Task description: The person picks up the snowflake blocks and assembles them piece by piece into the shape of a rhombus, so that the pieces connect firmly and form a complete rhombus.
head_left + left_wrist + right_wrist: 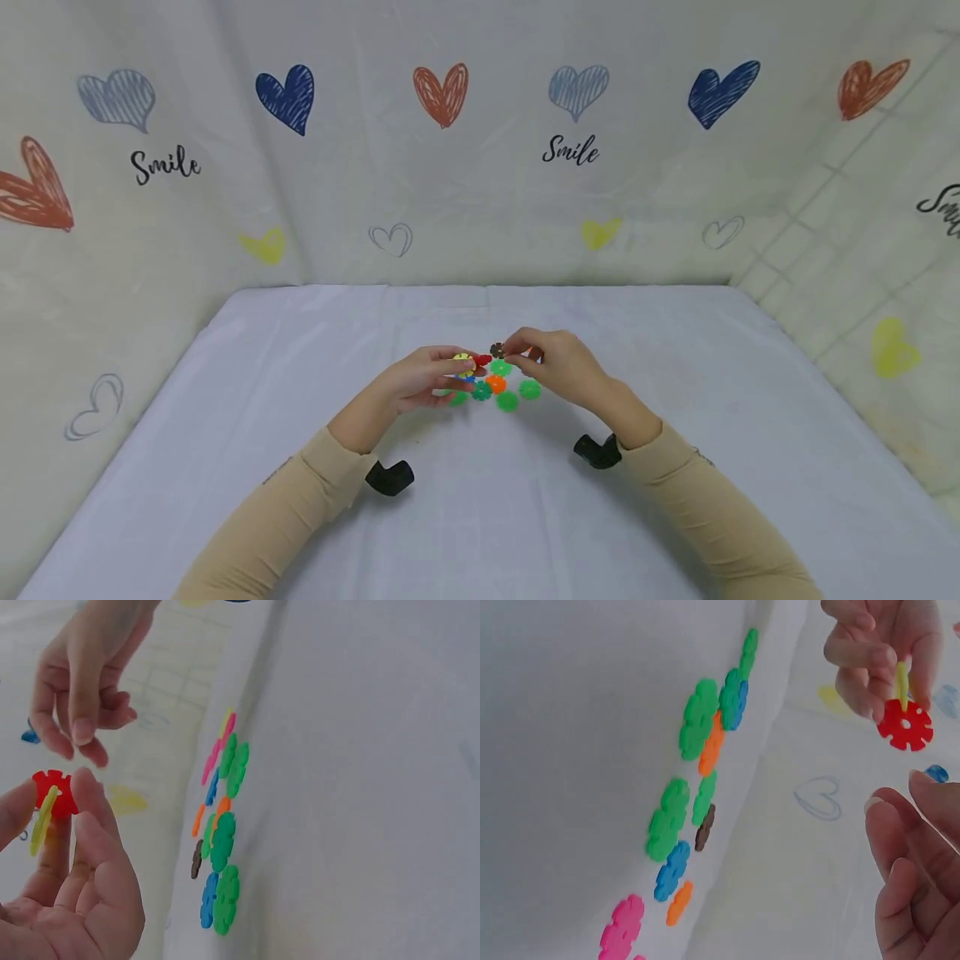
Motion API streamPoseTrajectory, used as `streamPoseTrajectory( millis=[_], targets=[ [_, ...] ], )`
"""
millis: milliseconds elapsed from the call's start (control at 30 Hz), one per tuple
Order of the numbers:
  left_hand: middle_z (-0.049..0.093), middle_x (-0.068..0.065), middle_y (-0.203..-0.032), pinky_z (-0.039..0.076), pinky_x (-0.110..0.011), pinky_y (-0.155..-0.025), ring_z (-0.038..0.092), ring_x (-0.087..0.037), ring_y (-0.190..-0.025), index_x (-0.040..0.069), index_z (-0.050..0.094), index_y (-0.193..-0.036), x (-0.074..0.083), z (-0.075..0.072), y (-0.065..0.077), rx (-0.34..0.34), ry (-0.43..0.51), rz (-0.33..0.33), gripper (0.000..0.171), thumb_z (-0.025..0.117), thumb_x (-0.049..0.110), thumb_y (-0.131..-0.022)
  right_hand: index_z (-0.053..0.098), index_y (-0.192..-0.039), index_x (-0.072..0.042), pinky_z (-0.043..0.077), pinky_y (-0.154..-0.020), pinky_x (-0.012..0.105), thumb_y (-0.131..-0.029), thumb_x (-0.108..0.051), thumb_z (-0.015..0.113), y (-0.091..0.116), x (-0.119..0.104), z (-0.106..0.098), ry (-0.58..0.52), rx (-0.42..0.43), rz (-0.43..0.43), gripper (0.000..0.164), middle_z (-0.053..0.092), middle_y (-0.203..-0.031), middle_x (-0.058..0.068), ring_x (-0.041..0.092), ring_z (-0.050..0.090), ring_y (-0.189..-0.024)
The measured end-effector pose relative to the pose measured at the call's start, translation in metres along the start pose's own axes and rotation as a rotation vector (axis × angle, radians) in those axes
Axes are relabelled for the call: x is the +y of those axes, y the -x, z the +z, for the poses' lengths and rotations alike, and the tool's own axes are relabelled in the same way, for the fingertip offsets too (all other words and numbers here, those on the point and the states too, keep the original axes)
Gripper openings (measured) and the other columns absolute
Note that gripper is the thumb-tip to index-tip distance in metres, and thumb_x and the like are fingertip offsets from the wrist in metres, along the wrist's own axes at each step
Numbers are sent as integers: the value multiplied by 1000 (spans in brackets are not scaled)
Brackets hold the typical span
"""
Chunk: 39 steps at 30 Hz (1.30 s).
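My left hand (423,382) pinches two small notched plastic discs between thumb and fingers, raised above the table. A yellow disc (42,826) and a red disc (920,733) are slotted into each other at an angle. Close by on the right is my right hand (562,365), its fingers bent loosely and nothing between thumb and fingertips. In the right wrist view, its fingertips (875,804) are a short way from the red disc. Below the hands lie loose discs, among them an orange disc (496,384), a green disc (507,402) and a brown disc (705,827).
More loose discs lie in the same cluster, including a blue disc (673,871) and a pink disc (621,928). A white cloth covers the table (480,517). Behind it hangs a backdrop (495,192) printed with hearts. Black wrist pieces (390,478) show beneath both sleeves.
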<state>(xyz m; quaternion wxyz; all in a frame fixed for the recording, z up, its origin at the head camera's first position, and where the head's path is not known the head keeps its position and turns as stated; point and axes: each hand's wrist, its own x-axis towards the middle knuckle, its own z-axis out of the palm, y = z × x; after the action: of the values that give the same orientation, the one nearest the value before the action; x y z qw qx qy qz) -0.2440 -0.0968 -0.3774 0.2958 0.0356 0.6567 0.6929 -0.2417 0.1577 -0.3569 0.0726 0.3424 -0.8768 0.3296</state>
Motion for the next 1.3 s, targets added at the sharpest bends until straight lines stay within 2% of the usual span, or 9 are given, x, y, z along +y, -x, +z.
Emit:
streamPoseTrajectory(
  millis=[133,233,367,600,833,1033,1300],
  targets=[
    [66,-17,-131,56,-29,-78,71,-20,-98,6,63,-127,-1,-7,1,9,-3,-1,27,61,21,-105,71,-110,-8,53,-59,29,-94,-8,75,6,11,-12,-11,-70,111,16,74,-96,4,17,64,-74],
    [69,-12,-128,56,-34,-87,71,-21,-102,7,62,-128,-1,-13,3,12,-6,17,27,61,22,-105,71,-113,-5,55,-67,31,-95,-7,73,11,22,-20,-5,-127,176,18,73,-98,3,19,64,-83],
    [72,-7,-123,55,-36,-91,71,-21,-104,8,63,-127,0,-17,5,12,-15,36,27,61,22,-105,71,-115,-3,55,-72,33,-96,-8,70,15,42,-26,-23,-200,251,19,71,-97,3,22,64,-85],
    [69,-12,-130,54,-38,-96,70,-24,-110,8,62,-130,3,-18,5,66,22,42,30,63,23,-104,71,-115,-2,53,-72,33,-95,-11,71,17,77,-37,-55,-329,375,21,65,-93,4,22,61,-84],
    [72,-8,-123,54,-36,-95,70,-25,-110,8,61,-129,-1,-18,8,75,38,29,28,62,21,-104,70,-108,-3,51,-71,32,-94,-14,72,21,93,-45,-34,-353,462,18,62,-91,8,22,58,-80],
    [73,-7,-121,55,-32,-89,71,-18,-100,7,61,-131,-3,-18,7,75,36,27,32,63,23,-103,69,-111,-3,49,-70,32,-92,-15,75,20,102,-45,-12,-378,504,24,60,-89,8,22,55,-79],
    [74,-5,-117,54,-28,-82,71,-17,-95,8,62,-127,-6,-20,6,103,48,20,28,63,24,-104,65,-112,-2,46,-68,32,-90,-18,78,20,105,-42,-29,-392,552,30,57,-83,7,21,53,-74]
  ],
)
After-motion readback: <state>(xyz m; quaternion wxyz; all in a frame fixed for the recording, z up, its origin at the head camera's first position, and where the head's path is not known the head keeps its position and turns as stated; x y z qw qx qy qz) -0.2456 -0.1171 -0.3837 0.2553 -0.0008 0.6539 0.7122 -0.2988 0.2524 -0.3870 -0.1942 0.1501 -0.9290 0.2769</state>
